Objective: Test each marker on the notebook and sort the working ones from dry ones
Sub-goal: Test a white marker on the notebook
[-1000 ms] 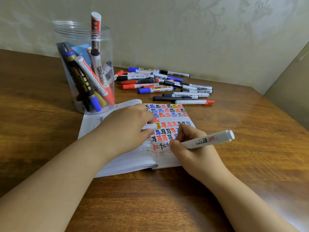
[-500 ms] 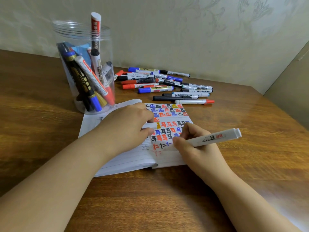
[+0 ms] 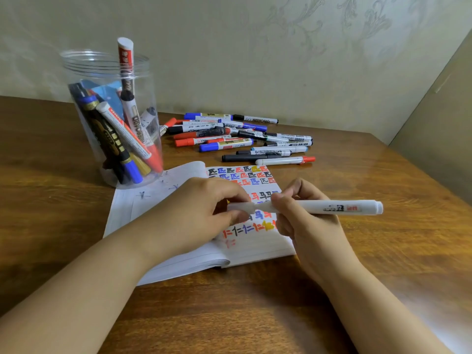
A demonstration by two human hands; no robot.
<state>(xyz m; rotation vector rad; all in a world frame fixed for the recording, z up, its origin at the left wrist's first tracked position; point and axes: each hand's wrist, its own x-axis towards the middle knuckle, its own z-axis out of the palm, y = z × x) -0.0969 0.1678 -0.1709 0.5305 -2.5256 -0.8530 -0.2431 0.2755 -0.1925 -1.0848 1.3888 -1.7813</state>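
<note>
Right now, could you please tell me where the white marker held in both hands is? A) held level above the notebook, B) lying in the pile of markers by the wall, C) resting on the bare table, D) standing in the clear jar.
A: the white marker lies level between the left hand and right hand, above the notebook.

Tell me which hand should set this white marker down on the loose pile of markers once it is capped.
Right. The right hand already grips the white marker by its barrel, and the pile of markers lies on its side of the table; the left hand only pinches the cap end.
</note>
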